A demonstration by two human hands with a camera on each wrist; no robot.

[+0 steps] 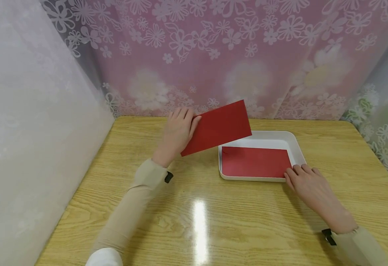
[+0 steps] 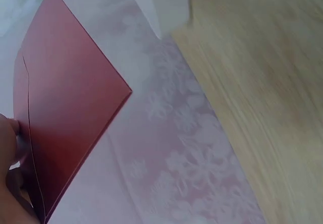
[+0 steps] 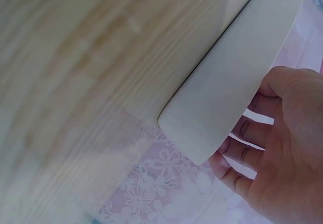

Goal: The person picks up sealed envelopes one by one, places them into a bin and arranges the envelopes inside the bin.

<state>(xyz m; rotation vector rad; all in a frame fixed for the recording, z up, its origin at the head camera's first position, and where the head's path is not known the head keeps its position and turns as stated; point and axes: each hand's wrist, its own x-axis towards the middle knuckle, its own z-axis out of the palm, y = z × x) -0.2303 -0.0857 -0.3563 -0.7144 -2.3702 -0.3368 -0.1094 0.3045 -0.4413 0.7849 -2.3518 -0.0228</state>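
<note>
My left hand [image 1: 178,129] grips one end of a red envelope [image 1: 218,127], thumb on the near face, and holds it tilted above the table at the tray's left. In the left wrist view a flap line runs along this envelope [image 2: 70,98], with part of the hand at the left edge. A second red envelope [image 1: 255,162] lies in a white shallow tray [image 1: 275,135]. At the tray's front right corner my right hand [image 1: 310,184] holds the rim with curled fingers, beside that envelope's corner. In the right wrist view the fingers meet the tray wall [image 3: 217,88]; some fingertips are hidden.
The wood-grain table [image 1: 167,218] spreads in front of the tray and to both sides. A pink flowered curtain [image 1: 187,55] hangs behind the back edge. Pale sheeting [image 1: 41,111] closes the left side, and a flowered cloth [image 1: 386,122] hangs at the right.
</note>
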